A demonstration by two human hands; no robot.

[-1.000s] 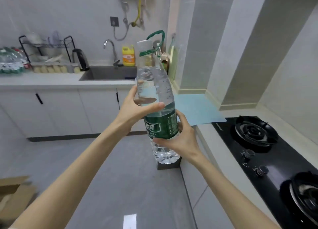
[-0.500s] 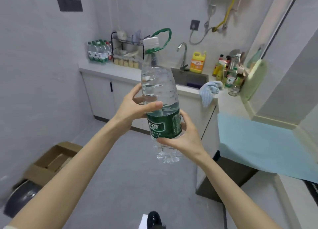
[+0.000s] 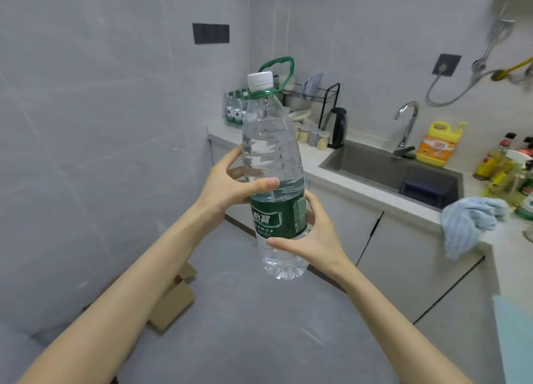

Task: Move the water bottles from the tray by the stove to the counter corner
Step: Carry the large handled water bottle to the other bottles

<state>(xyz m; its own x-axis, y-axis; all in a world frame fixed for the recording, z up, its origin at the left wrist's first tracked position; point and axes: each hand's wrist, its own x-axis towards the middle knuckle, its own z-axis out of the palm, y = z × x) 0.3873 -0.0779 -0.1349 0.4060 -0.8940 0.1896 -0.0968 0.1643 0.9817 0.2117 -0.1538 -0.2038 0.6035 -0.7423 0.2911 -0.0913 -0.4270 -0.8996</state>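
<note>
A large clear water bottle with a white cap, a green carry loop and a green label is held upright in mid-air over the floor. My left hand wraps its middle from the left, thumb across the front. My right hand grips it lower, at the label and base, from the right. Several small green-labelled water bottles stand in the far counter corner against the wall.
A black dish rack, small jars and a black kettle stand beside the corner. Further right are the sink, tap, yellow detergent jug and sauce bottles. A blue cloth hangs over the counter edge. A cardboard box lies on the floor.
The view has swung left, away from the stove and toward the far counter corner. Both hands keep the same hold on the big bottle, and the corner is closer.
</note>
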